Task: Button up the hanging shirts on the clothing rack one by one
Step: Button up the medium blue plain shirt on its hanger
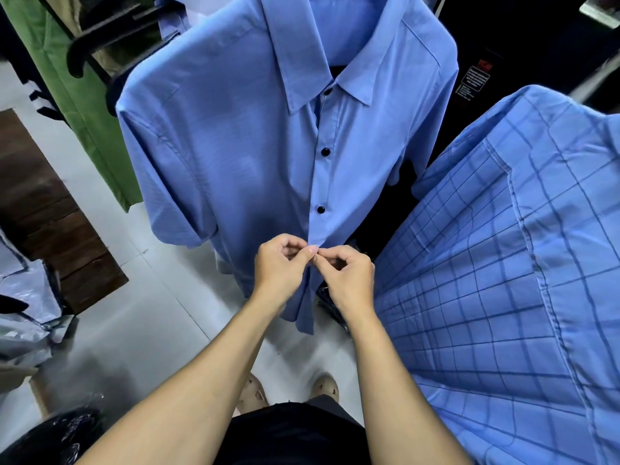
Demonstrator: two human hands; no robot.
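Head view, plain blue shirt (235, 146) hanging, left hand (278, 263) and right hand (349, 273) fingers pinching its placket together below two fastened buttons

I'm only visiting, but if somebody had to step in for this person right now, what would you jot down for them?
Left hand and right hand: both pinch the front edges of the plain blue shirt together, below its third dark button.
Done: the buttons at the collar, chest and middle look fastened.
Left: the one under the fingers, then the open bottom part.
The checked blue shirt hangs to the right; its front is not visible.
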